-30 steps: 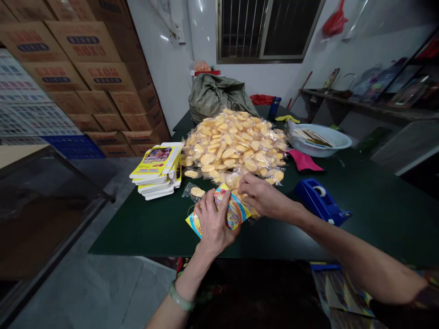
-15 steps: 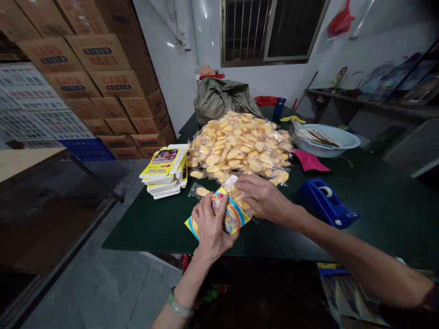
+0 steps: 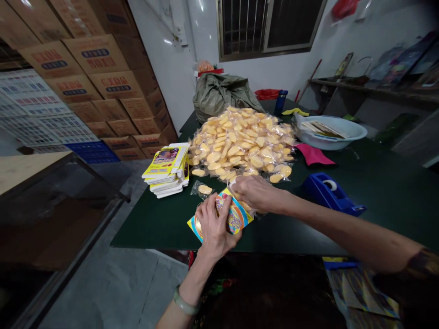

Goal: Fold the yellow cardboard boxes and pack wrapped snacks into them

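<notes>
My left hand [image 3: 215,226] lies over a small printed carton [image 3: 236,220] in yellow, blue and orange, with thumb and fingers gripping it against the table. The carton is tilted at an angle near the table's front edge. At its far end my right hand [image 3: 257,194] is closed at the white end flap [image 3: 232,183]; its fingertips are partly hidden. Just beyond spreads a big heap of pale yellow oval pieces in clear wrappers [image 3: 240,141]. One wrapped piece [image 3: 205,189] lies apart, left of the carton.
A stack of flat yellow cartons [image 3: 166,170] is at the left on the dark green table [image 3: 151,224]. To the right are a blue tape dispenser [image 3: 331,194], a pink sheet [image 3: 313,154] and a light blue basin [image 3: 331,135]. Brown boxes [image 3: 113,82] are piled at the left wall.
My right hand has turned and pressed closer to the carton's end, covering more of the white flap. My left hand keeps its hold. The whole view has shifted slightly.
</notes>
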### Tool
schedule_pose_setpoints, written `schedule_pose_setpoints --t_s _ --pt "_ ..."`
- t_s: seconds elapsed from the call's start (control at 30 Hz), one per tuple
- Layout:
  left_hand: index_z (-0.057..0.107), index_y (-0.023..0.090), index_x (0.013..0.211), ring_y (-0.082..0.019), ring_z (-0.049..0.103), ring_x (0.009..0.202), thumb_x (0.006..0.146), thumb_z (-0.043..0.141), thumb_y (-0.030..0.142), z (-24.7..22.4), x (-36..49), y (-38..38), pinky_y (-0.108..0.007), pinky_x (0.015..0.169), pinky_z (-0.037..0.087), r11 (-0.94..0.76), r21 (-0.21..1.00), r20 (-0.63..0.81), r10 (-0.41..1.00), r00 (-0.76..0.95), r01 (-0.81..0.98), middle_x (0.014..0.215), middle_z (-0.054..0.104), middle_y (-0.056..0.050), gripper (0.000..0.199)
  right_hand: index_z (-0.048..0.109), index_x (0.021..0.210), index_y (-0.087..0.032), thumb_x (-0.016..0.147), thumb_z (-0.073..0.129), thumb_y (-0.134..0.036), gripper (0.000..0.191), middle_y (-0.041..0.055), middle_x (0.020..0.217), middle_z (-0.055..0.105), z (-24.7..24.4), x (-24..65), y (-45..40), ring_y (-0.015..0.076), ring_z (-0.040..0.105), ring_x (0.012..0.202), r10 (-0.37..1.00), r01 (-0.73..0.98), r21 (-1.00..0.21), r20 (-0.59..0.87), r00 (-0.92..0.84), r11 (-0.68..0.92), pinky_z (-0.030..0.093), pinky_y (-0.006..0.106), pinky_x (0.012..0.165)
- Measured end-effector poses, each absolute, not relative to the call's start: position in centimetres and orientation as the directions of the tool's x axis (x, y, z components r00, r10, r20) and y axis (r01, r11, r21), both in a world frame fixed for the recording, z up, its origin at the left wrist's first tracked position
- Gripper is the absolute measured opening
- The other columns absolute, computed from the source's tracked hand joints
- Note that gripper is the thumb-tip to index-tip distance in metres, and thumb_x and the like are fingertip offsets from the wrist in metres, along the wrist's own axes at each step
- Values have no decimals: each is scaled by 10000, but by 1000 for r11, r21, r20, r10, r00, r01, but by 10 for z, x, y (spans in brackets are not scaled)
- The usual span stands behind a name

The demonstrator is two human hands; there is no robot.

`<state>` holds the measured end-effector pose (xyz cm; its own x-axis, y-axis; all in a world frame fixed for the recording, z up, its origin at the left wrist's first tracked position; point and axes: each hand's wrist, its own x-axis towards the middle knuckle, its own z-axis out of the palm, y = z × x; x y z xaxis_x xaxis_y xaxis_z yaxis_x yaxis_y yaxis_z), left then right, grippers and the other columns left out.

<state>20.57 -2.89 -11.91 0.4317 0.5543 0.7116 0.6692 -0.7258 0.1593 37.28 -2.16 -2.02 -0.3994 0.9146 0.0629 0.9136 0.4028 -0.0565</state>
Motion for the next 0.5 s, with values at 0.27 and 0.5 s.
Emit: schedule_pose_setpoints --t_s 0.27,0.5 --pt "353 210 1375 -373 458 1175 607 686 342 -119 205 -30 -477 912 351 -699 160 726 562 397 697 1304 403 -193 847 569 661 -146 767 484 -77 152 27 696 586 -18 374 -12 112 475 623 812 732 -442 -13 -583 518 340 233 574" --pt "340 214 1386 -375 476 1142 622 686 391 -111 209 -20 -472 873 373 -596 194 808 548 217 780 1292 410 -192 857 645 968 -187 774 464 -94 281 8 827 663 -6 354 -28 148 622 857 855 408 -850 89 -511 333 503 258 763"
